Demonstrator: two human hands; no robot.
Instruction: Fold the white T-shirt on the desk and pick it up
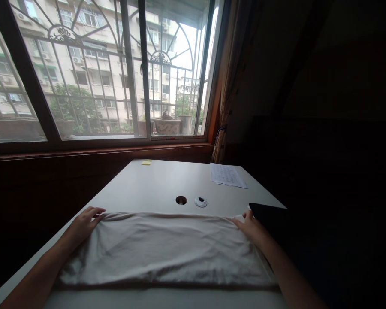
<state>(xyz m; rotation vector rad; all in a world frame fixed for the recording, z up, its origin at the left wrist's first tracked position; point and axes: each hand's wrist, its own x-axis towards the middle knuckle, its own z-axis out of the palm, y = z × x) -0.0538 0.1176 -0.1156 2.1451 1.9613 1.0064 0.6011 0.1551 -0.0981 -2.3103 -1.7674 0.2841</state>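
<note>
A pale, wrinkled piece of cloth (pixel 170 249) lies across the near part of the white table (pixel 154 182), folded into a wide band. At its far left corner, my left hand (pixel 86 221) pinches the edge between thumb and fingers. My right hand (pixel 249 225) grips the far right corner in the same way. The far edge of the cloth runs nearly straight between both hands. Whether the cloth is a garment or a plain sheet I cannot tell.
Beyond the cloth are a round hole (pixel 181 200) and a white ring-shaped cover (pixel 200 201). Printed papers (pixel 227 175) and yellow sticky notes (pixel 146 162) lie at the far side. A dark flat object (pixel 266 213) sits by my right hand. A barred window (pixel 116 77) stands behind.
</note>
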